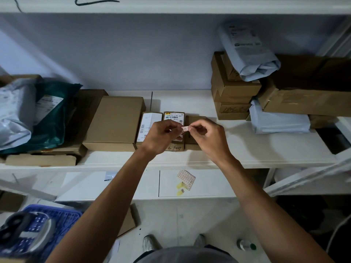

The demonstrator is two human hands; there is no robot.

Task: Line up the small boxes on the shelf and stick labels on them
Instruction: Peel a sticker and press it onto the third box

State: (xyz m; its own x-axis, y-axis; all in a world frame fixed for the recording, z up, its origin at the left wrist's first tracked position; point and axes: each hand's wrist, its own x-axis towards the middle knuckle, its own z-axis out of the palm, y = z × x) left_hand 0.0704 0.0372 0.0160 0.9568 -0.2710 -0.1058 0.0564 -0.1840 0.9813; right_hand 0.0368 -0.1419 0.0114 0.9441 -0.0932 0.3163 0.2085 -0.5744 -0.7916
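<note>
Three small cardboard boxes stand side by side on the white shelf (247, 149): a left box (150, 120) with a white shipping label, a middle box (173, 115) with a barcode label, and a plain right box (193, 120). Above them both hands pinch a small pink-and-white label (185, 129). My left hand (161, 136) holds its left end, my right hand (208, 135) its right end. The hands hide the fronts of the boxes.
A larger cardboard box (115, 120) sits left of the row, with plastic mail bags (28, 112) beyond. Stacked boxes (233, 92) and bags fill the right side. A used label sheet (186, 179) lies on the lower shelf. A blue crate (47, 224) stands at the lower left.
</note>
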